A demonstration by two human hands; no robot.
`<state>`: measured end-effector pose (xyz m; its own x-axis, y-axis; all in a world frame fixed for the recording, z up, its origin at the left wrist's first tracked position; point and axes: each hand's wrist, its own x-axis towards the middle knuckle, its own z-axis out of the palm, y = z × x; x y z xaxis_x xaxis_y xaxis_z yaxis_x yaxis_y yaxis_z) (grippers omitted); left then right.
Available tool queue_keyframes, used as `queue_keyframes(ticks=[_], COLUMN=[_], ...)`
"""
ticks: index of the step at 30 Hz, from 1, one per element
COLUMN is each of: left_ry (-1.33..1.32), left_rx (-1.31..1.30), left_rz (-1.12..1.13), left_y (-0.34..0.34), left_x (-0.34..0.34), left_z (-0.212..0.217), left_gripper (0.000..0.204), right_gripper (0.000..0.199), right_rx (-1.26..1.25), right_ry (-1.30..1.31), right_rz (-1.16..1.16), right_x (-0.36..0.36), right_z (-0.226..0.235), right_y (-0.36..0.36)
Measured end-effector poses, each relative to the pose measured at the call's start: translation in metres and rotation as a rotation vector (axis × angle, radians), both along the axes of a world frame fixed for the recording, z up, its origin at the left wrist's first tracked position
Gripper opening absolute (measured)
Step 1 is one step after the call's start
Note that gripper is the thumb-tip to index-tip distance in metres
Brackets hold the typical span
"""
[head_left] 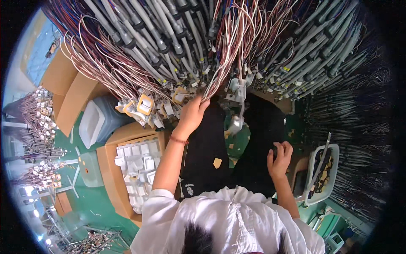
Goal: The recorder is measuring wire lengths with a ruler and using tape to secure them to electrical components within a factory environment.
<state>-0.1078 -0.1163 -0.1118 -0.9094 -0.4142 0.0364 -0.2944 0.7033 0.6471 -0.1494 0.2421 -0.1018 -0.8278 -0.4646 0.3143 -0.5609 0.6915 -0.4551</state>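
My left hand (pixel 193 113) reaches up to a hanging bundle of thin white and dark red wires (pixel 220 76) and has its fingers closed round the lower part. Beside it, white plastic housings with square yellowish rims (pixel 145 104) hang at the ends of other wires. A white connector housing (pixel 238 88) dangles just right of the bundle, with a blurred pale piece (pixel 235 125) below it. Over my right thigh, my right hand (pixel 280 160) is curled, with a small black piece (pixel 275 151) between thumb and fingers; its kind is unclear.
Grey sleeved cables (pixel 148 34) hang densely overhead and along the right. At my left stands a cardboard box (pixel 111 180) of white plastic parts (pixel 139 163), behind it a grey-blue tub (pixel 108 120). A white bin (pixel 334 169) with black and yellowish pieces is at my right.
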Motion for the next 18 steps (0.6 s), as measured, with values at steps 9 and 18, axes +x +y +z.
queue_keyframes(ticks=[9, 18], left_ry=[0.018, 0.111], left_rx=[0.557, 1.088], left_rz=[-0.071, -0.209], left_y=[0.052, 0.027], left_x=[0.051, 0.049], left_z=[0.032, 0.011], left_gripper=[0.020, 0.054], right_gripper=[0.037, 0.044], right_rx=[-0.056, -0.039], right_ry=[0.015, -0.038], right_rz=[0.009, 0.053], right_x=[0.004, 0.014], right_z=[0.005, 0.011], right_y=[0.003, 0.005])
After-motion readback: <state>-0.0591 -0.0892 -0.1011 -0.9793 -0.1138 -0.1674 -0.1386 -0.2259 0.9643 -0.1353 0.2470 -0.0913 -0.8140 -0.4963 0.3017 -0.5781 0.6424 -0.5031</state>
